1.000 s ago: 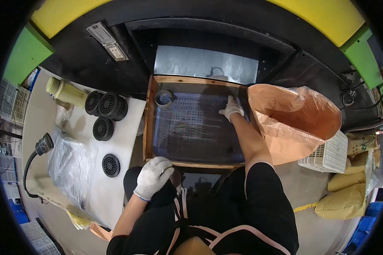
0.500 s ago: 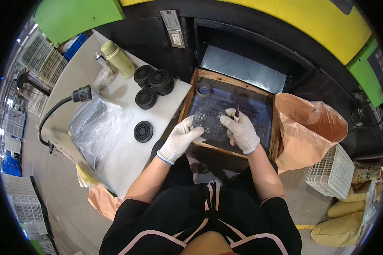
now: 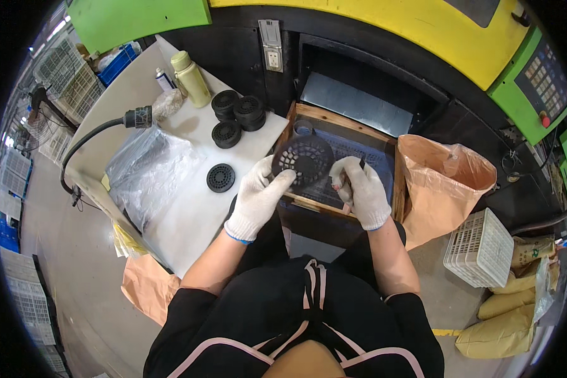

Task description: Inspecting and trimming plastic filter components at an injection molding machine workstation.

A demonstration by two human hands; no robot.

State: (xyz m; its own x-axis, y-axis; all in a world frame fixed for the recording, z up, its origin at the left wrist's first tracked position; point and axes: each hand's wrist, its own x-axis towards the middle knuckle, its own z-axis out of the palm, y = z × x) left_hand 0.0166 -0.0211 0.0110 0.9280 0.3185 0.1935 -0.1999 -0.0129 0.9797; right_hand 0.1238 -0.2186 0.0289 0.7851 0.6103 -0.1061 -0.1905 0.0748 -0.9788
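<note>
A black round slotted plastic disc (image 3: 311, 156) is tilted up above a wooden-framed box (image 3: 346, 121), pinched at its left edge by my white-gloved left hand (image 3: 256, 201). Light shows through several of its slots. My right hand (image 3: 365, 194), gloved too, is curled just right of the disc, apart from it. A thin pen-like tool (image 3: 361, 163) is in its fingers; the dark tip points up and a pinkish end shows below, the rest hidden. On the white table to the left lies a single similar disc (image 3: 220, 177), with stacked discs (image 3: 250, 112) farther back.
Clear plastic sheeting (image 3: 148, 173), a pale yellow bottle (image 3: 192, 80) and a bendable black hose (image 3: 85, 142) are at the left table. A metal chute (image 3: 357, 104) slopes behind the box. An open copper-coloured bag (image 3: 438, 201) and white crate (image 3: 481, 249) stand right.
My right hand has come away from the disc, moving slightly right. The left hand still holds the disc, now angled differently. The whole view has shifted a little.
</note>
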